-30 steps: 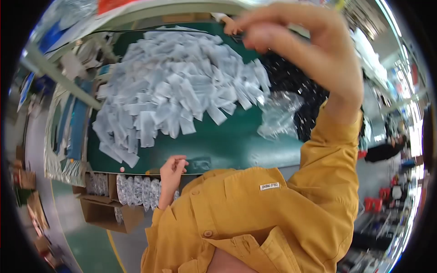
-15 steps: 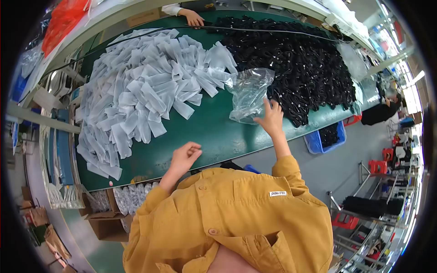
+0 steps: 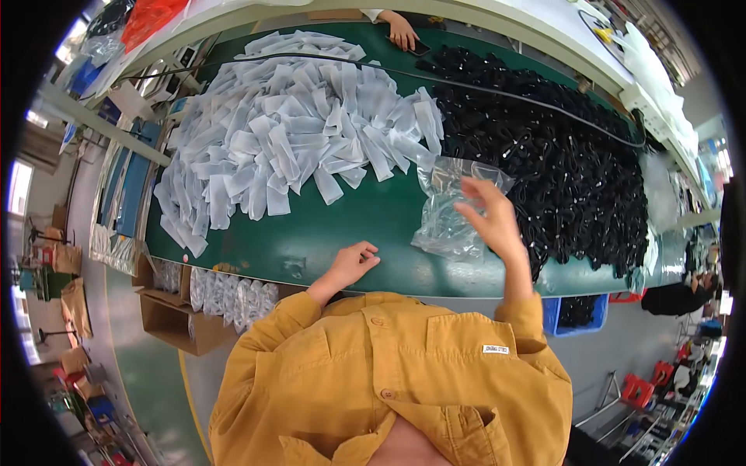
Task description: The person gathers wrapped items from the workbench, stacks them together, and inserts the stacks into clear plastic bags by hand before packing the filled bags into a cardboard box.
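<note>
On the green table [image 3: 311,245] lies a large clear plastic bag [image 3: 447,225], crumpled, between two heaps. My right hand [image 3: 489,217] is over the bag's right part, thumb and fingers apart, holding nothing; whether it touches the plastic is unclear. My left hand [image 3: 353,264] rests near the table's front edge, fingers curled together, and nothing shows in them. A heap of small frosted white bags [image 3: 272,132] spreads over the left and middle. To the right is a heap of black cords or cables [image 3: 552,163], reaching close to my right hand.
Another person's hand [image 3: 401,33] is at the far edge beside a dark phone-like object [image 3: 420,48]. A black cable [image 3: 482,88] hangs across the far side. Below the front edge are an open cardboard box [image 3: 194,330] and a blue bin [image 3: 579,314].
The view has shifted, so the table and heaps appear further right and turned. My right hand's fingers now lie over the clear bag instead of at its edge. My left hand stays curled.
</note>
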